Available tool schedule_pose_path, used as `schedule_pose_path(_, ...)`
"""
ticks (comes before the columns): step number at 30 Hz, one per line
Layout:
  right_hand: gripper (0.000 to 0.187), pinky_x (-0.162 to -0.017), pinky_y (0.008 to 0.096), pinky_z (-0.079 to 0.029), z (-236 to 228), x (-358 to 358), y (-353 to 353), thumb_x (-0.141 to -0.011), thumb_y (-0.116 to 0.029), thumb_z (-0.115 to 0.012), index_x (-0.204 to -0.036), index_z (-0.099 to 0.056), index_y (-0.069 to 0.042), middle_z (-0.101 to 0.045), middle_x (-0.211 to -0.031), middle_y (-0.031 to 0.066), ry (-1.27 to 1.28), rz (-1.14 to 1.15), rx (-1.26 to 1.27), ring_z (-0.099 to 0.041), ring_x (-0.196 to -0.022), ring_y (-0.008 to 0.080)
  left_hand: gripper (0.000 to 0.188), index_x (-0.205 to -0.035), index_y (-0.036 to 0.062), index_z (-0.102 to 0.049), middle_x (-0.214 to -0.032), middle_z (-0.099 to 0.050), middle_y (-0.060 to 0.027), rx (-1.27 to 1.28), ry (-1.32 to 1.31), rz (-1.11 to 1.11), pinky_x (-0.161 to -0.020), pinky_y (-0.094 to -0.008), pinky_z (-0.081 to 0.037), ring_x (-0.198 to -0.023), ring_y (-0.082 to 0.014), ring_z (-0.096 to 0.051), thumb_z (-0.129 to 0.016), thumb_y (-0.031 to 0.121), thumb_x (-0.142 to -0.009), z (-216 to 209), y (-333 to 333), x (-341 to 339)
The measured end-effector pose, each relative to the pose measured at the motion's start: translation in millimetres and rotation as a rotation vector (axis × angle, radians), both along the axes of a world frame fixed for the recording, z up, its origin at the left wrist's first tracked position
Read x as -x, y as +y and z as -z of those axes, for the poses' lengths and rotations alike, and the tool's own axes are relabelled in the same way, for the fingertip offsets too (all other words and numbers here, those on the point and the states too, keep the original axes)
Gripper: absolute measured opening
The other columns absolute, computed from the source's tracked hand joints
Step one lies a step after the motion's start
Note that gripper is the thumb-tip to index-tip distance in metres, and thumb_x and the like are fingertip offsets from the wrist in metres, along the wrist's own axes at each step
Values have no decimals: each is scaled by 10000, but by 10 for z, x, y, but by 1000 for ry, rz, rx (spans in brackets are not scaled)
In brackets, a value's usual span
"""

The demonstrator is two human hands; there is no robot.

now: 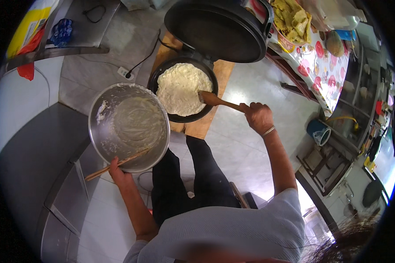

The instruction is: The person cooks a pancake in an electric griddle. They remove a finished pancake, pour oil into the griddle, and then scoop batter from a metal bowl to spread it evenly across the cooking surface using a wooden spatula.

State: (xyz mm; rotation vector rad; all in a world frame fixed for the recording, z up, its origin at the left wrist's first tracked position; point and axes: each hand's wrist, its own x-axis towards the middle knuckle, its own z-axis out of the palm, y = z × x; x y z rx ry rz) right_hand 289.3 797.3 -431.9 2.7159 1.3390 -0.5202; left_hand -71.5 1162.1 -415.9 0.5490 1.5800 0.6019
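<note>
bowl (pixel 104 136) overlaps pan (pixel 189 118) edge in view | floor (pixel 245 136) right | left hand (pixel 118 172) grips bowl, chopsticks (pixel 97 173) | right hand (pixel 259 117), arm outstretched, grips spatula (pixel 224 103)

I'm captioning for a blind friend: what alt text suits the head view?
A person's right hand holds a wooden spatula at the edge of pale batter in an open black griddle; their left hand holds a batter-smeared metal bowl and chopsticks.

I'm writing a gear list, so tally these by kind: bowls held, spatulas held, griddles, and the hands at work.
Metal bowl: 1
Wooden spatula: 1
Black griddle, lid open: 1
Hands: 2 (left hand, right hand)
Total: 5
</note>
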Motion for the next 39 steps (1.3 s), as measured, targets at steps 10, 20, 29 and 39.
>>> schedule_pose_path(10,221,-568,354,-465,150,-280,580,-827,-157,-566,-1026,-657,-188,-588,-724,29,51,-183,32,-601,-670,210,409,-1188,-19,-521,-1120,-576,-137,-46,7,16,-881,-451,-500,-1019,-292,-585,-587,108,-805,-92,-37,-171)
schedule_pose_path(20,222,-539,363,-468,-205,-357,368,-815,-150,-580,-1021,-658,-176,-577,-700,48,-62,5,-63,-595,-625,221,427,-1187,-24,-517,-1139,-561,-145,36,22,-64,-893,-458,-497,-1046,-293,-566,-608,73,-781,-62,-9,-203)
schedule_pose_path(29,464,-710,390,-530,733,1951,284,-764,-73,-701,-1208,-567,-70,-657,-972,182,222,882,-629,-653,-843,341,411,-1146,-30,-544,-1094,-586,-134,17,-9,27,-889,-448,-485,-1013,-286,-579,-647,105,-772,135,481,125)
schedule_pose_path(39,419,-693,384,-524,1398,2779,1575,-809,-77,-669,-1201,-541,-6,-653,-934,220,141,1137,-749,-657,-811,363,354,-1076,4,-545,-1089,-545,-134,-34,6,237,-889,-472,-455,-1031,-298,-531,-668,147,-777,133,1255,203)
